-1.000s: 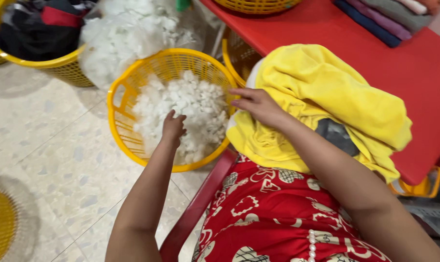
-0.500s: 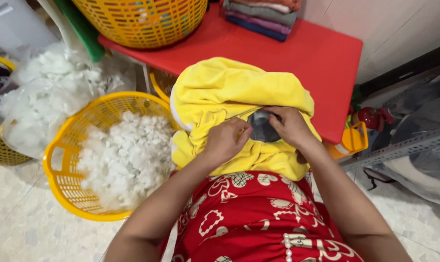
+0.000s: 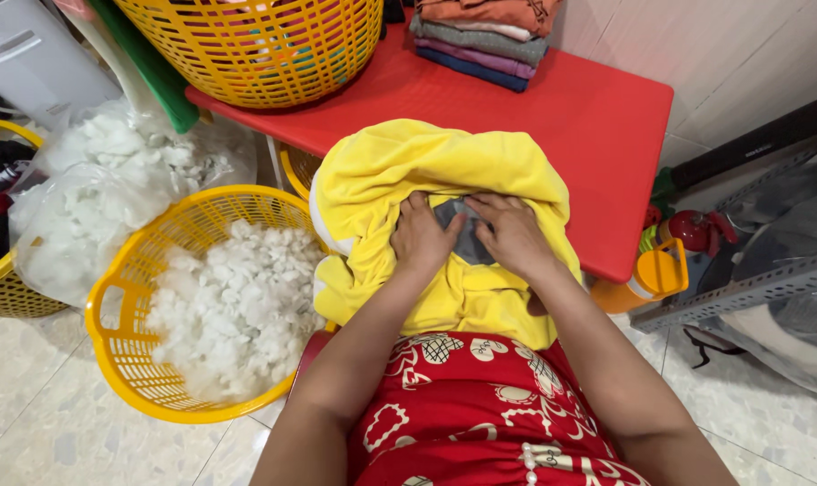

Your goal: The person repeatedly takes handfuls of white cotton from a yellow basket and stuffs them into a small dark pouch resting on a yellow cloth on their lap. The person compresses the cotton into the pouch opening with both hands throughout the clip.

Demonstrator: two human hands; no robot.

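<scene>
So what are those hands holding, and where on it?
Both hands, left and right, press on the yellow cover at the edges of its opening, where grey shows between them. Whether the fingers pinch the cloth cannot be told.

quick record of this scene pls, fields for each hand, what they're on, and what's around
left hand: left hand pressed on the soft yellow fabric cover, fingers at the edge of a grey opening
right hand: right hand on the same cover, at the other side of the opening
surface: cover lies partly on the red plastic table and the lap
beside: round yellow plastic basket of white fluffy stuffing on the floor
on table: large yellow woven basket; stack of folded cloths
floor: clear plastic bag of white stuffing
</scene>
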